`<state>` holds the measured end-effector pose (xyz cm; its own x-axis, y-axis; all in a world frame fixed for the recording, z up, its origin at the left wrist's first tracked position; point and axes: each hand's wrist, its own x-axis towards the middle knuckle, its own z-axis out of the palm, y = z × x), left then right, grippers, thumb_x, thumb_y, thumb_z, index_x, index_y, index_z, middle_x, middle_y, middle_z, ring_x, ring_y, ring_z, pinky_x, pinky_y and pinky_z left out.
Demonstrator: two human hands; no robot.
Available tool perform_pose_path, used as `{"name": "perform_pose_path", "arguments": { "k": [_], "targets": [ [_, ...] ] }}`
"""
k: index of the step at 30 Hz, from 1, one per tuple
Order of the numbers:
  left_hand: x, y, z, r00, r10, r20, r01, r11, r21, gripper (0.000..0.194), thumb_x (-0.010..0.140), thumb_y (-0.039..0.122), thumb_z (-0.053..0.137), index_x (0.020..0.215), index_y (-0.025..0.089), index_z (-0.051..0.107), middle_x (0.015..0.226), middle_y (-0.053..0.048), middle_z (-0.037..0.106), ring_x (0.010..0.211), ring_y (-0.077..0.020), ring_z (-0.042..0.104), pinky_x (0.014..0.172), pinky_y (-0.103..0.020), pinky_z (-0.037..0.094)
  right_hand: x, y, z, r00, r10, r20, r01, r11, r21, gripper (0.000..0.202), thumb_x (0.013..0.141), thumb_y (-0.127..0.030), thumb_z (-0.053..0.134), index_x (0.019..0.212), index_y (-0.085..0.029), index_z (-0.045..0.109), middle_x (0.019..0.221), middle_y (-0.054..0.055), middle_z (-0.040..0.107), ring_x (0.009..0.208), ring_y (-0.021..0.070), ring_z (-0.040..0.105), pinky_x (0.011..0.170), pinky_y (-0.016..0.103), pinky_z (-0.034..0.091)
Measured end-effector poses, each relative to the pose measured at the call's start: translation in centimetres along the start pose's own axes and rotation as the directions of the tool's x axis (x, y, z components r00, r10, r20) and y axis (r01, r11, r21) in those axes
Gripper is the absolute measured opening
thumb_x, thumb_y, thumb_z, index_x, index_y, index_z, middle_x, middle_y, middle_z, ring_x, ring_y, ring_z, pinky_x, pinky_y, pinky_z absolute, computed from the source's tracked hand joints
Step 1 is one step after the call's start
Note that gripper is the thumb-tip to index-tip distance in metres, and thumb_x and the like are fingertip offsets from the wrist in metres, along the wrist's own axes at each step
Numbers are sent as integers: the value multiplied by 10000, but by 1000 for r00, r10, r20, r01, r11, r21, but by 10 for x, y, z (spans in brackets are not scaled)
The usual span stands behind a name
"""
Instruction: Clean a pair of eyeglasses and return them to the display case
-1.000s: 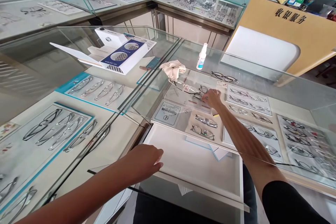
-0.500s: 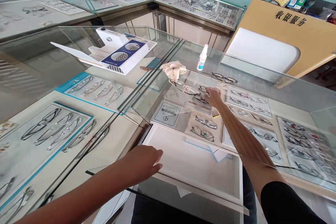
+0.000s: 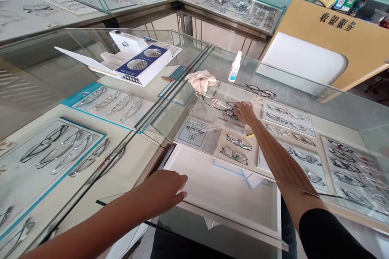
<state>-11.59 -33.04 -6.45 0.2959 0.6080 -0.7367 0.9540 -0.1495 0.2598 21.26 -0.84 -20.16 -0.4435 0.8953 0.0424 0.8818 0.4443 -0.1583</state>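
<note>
Glass display bench [image 3: 304, 89], pull-out white tray [image 3: 231, 194] open beneath. Left hand [image 3: 164, 188] lies flat at the tray's near corner, fingers together, holding nothing. Right hand [image 3: 245, 112] reaches inside the case; its fingers [image 3: 237, 107] touch dark-framed spectacles [image 3: 226, 107] on a display card, grip unclear. Cloth [image 3: 200, 79] and spray bottle [image 3: 234, 66] stand on the glass.

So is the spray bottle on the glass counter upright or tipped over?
Upright: the spray bottle stands on its base on the glass counter, nozzle on top, beside the crumpled cloth.

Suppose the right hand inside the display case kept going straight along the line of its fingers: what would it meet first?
The right hand points up-left, fingertips at a dark pair of glasses on the shelf; it likely meets those first, though contact is unclear.
</note>
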Motion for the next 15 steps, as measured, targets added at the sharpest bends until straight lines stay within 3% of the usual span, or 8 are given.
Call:
{"name": "perform_pose_path", "arguments": {
  "k": [6, 11, 15],
  "targets": [
    [1, 1, -1, 1000, -16, -5, 16, 1000, 3, 392, 1109, 408, 545, 1300, 165, 785, 1250, -186, 825, 1144, -392, 782, 832, -424, 533, -4, -6, -2, 1000, 7, -8, -7, 1000, -13, 505, 1125, -295, 385, 1538, -130, 623, 1524, 227, 715, 1534, 376, 504, 1332, 560, 232],
    [2, 0, -2, 1000, -22, -9, 22, 999, 33, 394, 1116, 394, 549, 1322, 157, 787, 1276, -183, 825, 1161, -384, 786, 859, -431, 556, -8, -14, -15, 998, 40, -40, -40, 999, -2, 529, 1117, -274, 391, 1571, -91, 589, 1474, 261, 733, 1516, 399, 522, 1306, 590, 278],
    [6, -5, 0, 999, -12, -38, 13, 999, 32, 380, 1109, 388, 553, 1299, 160, 789, 1257, -179, 828, 1135, -384, 791, 898, -460, 568, -26, -40, -28, 993, 18, -118, -20, 1000, -10, 518, 1135, -312, 413, 1575, -109, 597, 1510, 252, 710, 1467, 410, 537, 1278, 579, 312]
  ]
}}
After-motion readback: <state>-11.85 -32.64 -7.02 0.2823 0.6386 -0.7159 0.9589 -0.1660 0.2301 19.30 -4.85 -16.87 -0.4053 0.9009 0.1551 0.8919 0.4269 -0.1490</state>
